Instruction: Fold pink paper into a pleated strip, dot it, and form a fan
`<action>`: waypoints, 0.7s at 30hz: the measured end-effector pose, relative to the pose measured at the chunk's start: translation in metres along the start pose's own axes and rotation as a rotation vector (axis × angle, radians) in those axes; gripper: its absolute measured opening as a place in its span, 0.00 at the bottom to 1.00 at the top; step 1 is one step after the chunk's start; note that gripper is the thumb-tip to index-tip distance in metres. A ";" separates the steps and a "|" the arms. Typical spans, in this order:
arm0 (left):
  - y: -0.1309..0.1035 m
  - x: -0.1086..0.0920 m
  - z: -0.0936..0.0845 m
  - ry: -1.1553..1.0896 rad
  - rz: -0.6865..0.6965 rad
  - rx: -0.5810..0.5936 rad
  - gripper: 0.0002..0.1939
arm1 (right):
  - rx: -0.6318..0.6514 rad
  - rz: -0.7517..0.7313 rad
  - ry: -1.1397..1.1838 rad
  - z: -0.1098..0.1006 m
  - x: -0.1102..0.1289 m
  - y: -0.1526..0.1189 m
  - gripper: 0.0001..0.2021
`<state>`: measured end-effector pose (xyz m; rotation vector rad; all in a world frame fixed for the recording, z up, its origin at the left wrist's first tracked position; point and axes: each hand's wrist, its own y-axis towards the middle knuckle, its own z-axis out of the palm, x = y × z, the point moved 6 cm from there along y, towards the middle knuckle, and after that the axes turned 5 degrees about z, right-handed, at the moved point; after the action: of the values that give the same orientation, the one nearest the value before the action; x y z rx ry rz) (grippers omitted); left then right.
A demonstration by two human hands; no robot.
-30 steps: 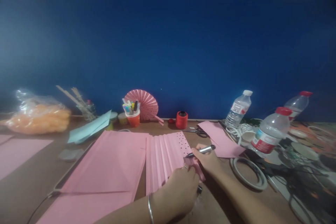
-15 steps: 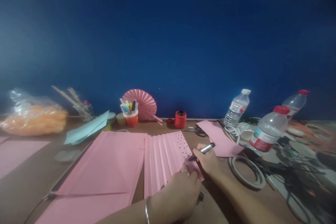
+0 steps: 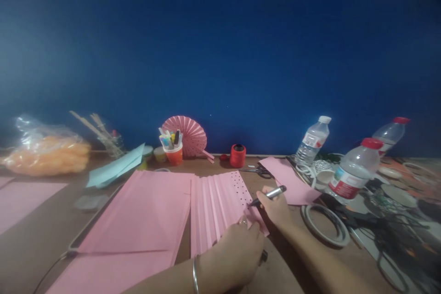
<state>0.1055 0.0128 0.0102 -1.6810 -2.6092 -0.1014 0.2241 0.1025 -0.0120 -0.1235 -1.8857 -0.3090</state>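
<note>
A sheet of pleated pink paper (image 3: 210,211) lies in front of me, with rows of black dots along its right strip. My right hand (image 3: 275,204) grips a silver and black marker (image 3: 270,194), its tip down at the dotted strip. Wearing a ring and a bracelet, my left hand (image 3: 236,252) rests on the lower right part of the paper, fingers bent and holding it down. From under that hand sticks a small black piece (image 3: 264,256), perhaps the marker's cap; whether it is held or lying there I cannot tell.
Pink sheets (image 3: 138,211) lie at left, a folded pink fan (image 3: 189,135) stands behind a pen cup (image 3: 174,154). Red thread (image 3: 238,156), scissors (image 3: 263,172) and a pink scrap (image 3: 289,181) lie at the back. Tape rolls (image 3: 325,225) and bottles (image 3: 356,170) crowd the right.
The marker has shifted slightly and its tip sits a little higher off the dotted strip. My left hand stays on the paper. The whole view has moved a little.
</note>
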 end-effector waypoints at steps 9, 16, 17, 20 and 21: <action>-0.001 0.000 -0.001 0.019 -0.012 -0.024 0.18 | -0.076 -0.048 -0.001 -0.011 0.003 0.003 0.13; -0.001 0.000 -0.009 0.147 0.067 -0.069 0.17 | -0.174 0.078 0.111 -0.016 -0.001 -0.001 0.14; -0.001 0.003 -0.011 0.150 0.049 -0.084 0.18 | -0.152 0.096 0.143 -0.014 -0.002 -0.001 0.14; 0.002 0.007 -0.012 0.162 0.024 -0.102 0.21 | 0.004 0.115 0.178 -0.001 -0.006 0.000 0.14; 0.002 0.007 -0.011 0.167 0.028 -0.099 0.21 | 0.049 0.108 0.157 0.002 -0.006 0.000 0.14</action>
<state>0.1045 0.0198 0.0216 -1.6580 -2.4960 -0.3592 0.2240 0.1037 -0.0183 -0.1628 -1.7224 -0.1934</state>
